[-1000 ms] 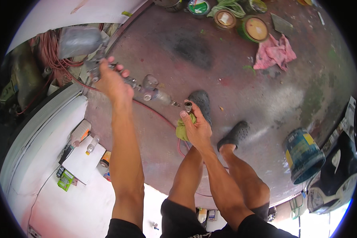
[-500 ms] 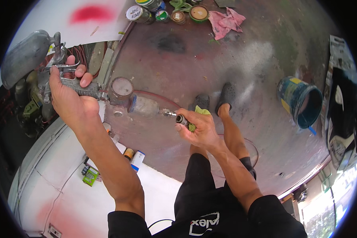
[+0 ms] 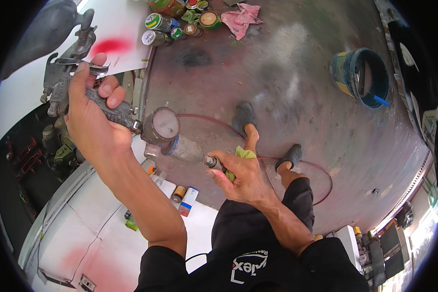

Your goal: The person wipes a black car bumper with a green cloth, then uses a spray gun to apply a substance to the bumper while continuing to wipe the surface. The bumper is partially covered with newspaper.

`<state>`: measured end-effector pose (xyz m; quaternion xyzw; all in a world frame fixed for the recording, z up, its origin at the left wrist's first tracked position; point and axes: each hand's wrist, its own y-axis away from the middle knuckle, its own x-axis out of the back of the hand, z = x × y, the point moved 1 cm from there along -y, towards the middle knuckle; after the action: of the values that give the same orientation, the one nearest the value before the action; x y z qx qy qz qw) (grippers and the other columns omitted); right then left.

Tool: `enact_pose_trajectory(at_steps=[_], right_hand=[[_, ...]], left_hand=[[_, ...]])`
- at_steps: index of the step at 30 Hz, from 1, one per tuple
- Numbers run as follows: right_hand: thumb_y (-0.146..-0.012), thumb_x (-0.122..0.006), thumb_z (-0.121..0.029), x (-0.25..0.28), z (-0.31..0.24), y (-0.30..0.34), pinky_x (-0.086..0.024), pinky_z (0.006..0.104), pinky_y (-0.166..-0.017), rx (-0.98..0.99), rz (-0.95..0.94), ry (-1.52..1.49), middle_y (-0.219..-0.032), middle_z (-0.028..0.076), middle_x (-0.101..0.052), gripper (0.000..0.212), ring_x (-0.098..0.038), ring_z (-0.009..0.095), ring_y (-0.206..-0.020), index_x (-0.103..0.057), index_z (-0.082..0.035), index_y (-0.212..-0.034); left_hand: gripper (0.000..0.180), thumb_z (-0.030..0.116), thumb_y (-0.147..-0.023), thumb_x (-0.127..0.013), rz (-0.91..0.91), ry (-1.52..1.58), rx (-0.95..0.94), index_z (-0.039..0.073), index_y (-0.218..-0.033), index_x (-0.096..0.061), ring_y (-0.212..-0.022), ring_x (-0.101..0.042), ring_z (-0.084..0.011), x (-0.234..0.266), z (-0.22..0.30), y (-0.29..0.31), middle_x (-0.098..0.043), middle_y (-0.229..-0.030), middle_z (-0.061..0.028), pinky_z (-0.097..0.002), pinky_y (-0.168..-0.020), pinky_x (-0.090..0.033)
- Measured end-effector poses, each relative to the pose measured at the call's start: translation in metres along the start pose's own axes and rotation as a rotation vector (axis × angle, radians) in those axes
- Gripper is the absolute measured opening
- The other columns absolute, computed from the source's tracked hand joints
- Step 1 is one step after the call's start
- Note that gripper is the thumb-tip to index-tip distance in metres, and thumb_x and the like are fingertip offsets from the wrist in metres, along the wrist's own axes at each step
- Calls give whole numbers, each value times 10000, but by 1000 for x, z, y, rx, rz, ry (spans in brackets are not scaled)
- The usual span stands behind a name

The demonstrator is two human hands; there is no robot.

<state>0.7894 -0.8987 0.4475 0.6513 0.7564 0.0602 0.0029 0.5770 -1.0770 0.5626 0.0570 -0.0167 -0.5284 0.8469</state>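
At the upper left, my left hand (image 3: 95, 119) is wrapped round the grip of a metal spray gun (image 3: 113, 110), with fingers near its trigger. The gun's grey cup (image 3: 44, 36) tilts above the hand. Below the grip hang a round gauge (image 3: 163, 123) and a cloudy cylindrical air filter (image 3: 186, 150). My right hand (image 3: 243, 177) is closed on a metal hose coupler (image 3: 216, 164), together with a yellow-green cloth (image 3: 246, 153). This coupler is up against the filter's lower end; whether it is locked on, I cannot tell.
A reddish air hose (image 3: 321, 169) loops over the floor by my feet. Several paint cans (image 3: 161, 22) and a pink cloth (image 3: 241, 20) lie at the far side. A bucket (image 3: 348, 75) stands right. White panels (image 3: 90, 221) with red paint and an engine bay (image 3: 48, 151) are left.
My right hand has brought the coupler left and down against the filter's end, closing the gap. The spray gun is higher in view. My feet have shifted, and the view has turned.
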Motion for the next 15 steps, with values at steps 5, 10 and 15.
enact_pose_trajectory(at_steps=[5,10,15], right_hand=[[-1005,-861,-253,32,-20,65,-504,346,-596,-77,92,-176,-783,107,-723,361,-668,235,-612,-770,-10,-1256],[-1061,-811,-196,65,-36,130,-485,287,-616,-306,-31,-464,-774,53,-676,351,-613,102,-653,-744,52,-1300],[-1083,-784,-175,56,-33,197,-501,269,-642,-332,-13,-377,-789,20,-682,327,-611,66,-700,-742,75,-1290]], left_hand=[[222,79,-1075,-711,-121,34,39,-62,-1224,-628,-676,-490,-99,-50,18,69,-736,-1125,-194,-234,-514,-408],[137,143,-1045,-740,-183,-9,83,29,-1078,-673,-646,-504,-84,-75,22,139,-755,-1000,-111,-247,-515,-381],[103,136,-1035,-743,-212,-4,259,51,-1063,-692,-607,-478,-65,-81,15,201,-738,-952,-63,-255,-506,-379]])
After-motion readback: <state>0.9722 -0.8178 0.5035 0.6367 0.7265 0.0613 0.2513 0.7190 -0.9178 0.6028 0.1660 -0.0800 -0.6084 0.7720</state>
